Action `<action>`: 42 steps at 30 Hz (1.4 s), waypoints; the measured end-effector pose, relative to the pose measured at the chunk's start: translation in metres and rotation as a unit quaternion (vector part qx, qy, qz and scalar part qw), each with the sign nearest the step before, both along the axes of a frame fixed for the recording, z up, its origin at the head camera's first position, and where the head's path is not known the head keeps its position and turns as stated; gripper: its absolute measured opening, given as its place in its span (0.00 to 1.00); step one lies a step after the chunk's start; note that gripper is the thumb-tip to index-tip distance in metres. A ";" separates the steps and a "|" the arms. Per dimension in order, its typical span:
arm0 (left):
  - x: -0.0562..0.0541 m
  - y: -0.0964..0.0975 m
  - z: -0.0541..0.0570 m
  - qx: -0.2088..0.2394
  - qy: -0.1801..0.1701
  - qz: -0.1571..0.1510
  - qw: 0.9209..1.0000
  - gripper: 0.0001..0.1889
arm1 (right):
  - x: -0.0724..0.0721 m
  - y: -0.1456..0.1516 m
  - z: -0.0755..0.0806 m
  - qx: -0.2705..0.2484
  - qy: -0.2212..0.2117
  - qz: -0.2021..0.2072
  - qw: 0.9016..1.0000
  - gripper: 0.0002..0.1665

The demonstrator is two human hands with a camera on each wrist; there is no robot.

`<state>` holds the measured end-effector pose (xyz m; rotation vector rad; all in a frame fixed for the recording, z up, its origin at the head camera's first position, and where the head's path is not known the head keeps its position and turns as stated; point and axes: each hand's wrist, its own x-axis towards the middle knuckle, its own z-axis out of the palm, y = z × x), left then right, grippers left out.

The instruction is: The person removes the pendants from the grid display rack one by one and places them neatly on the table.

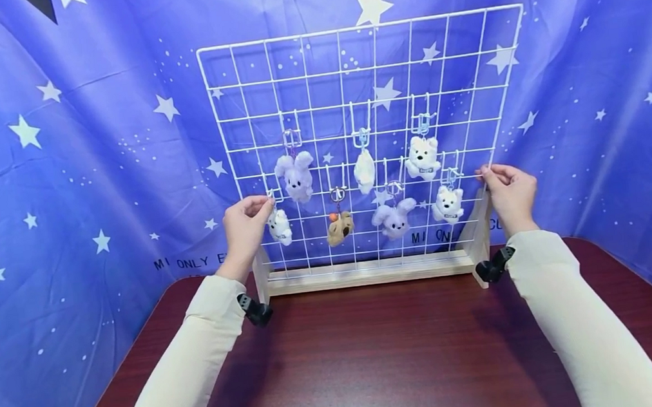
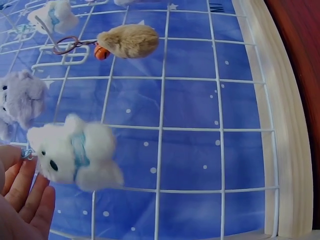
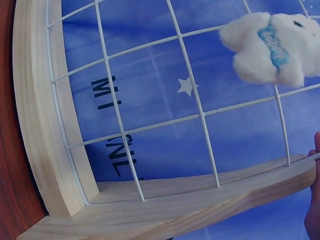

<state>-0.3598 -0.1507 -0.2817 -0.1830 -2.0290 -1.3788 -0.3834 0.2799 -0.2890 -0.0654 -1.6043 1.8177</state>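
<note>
At the left side of a white wire grid (image 1: 341,86), my left hand (image 1: 247,233) pinches the blue clasp of a white bear keychain (image 1: 279,227). In the left wrist view this white bear keychain (image 2: 80,152) hangs in front of the wires, a light blue band round its neck. My right hand (image 1: 513,197) grips the right edge of the grid between thumb and fingers, by the top of the wooden side support; only a sliver of that hand (image 3: 314,200) enters the right wrist view. Nearest to it hangs another white bear keychain (image 1: 448,206).
On hooks across the grid hang lavender bunny keychains (image 1: 296,177), a brown plush keychain (image 1: 340,228) with an orange bell, and more white plush. A wooden base (image 1: 367,273) holds the grid upright on a dark red table (image 1: 374,354). Behind is a blue star-patterned cloth (image 1: 112,151).
</note>
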 end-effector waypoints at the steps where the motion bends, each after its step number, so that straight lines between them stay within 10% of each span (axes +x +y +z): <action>1: 0.001 -0.001 0.000 0.001 0.000 -0.002 1.000 0.10 | 0.000 0.000 0.000 0.001 0.002 -0.002 1.000 0.05; 25: 0.033 0.001 0.014 0.009 -0.012 -0.034 0.999 0.12 | 0.009 -0.006 0.005 0.047 -0.002 -0.027 0.999 0.17; 42: 0.058 0.062 -0.010 0.050 -0.029 -0.159 0.986 0.07 | 0.001 -0.002 0.000 0.058 -0.009 -0.036 0.998 0.18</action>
